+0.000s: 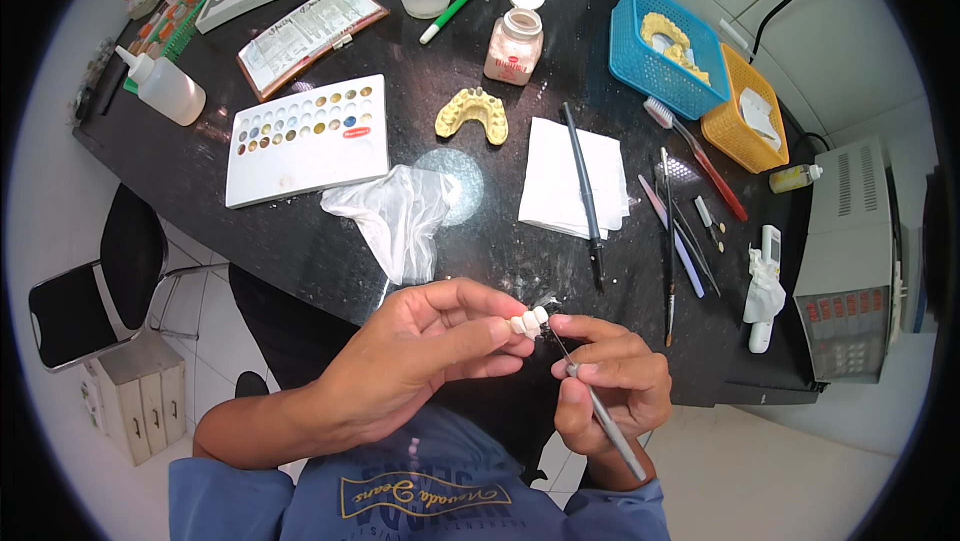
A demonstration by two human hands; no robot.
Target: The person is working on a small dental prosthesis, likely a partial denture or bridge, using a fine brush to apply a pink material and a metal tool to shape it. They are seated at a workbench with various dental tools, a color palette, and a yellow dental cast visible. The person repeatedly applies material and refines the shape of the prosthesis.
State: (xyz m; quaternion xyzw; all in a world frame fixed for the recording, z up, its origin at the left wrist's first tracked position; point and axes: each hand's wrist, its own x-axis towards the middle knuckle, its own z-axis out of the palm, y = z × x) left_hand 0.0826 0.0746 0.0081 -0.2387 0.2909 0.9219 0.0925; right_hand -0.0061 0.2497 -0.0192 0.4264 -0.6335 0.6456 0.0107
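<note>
Over the table's near edge, my left hand [425,346] pinches a small dental bridge [529,321] of joined white teeth between thumb and fingertips. My right hand [625,381] grips a slim silver dental instrument [618,436] like a pen. Its thin tip reaches the right end of the bridge; whether it touches cannot be made out. A small translucent blur shows just above the bridge. Beyond my hands a yellow plaster dental cast [473,119], arch-shaped, lies on the dark tabletop [470,261].
A white palette [310,156] and crumpled clear plastic [395,211] lie left. A brush rests on folded tissue [550,176]. Rightward are tweezers [695,241], a red toothbrush [715,171], blue [640,61] and yellow [725,136] baskets and a grey machine [850,251]. An uncapped jar [515,46] stands behind.
</note>
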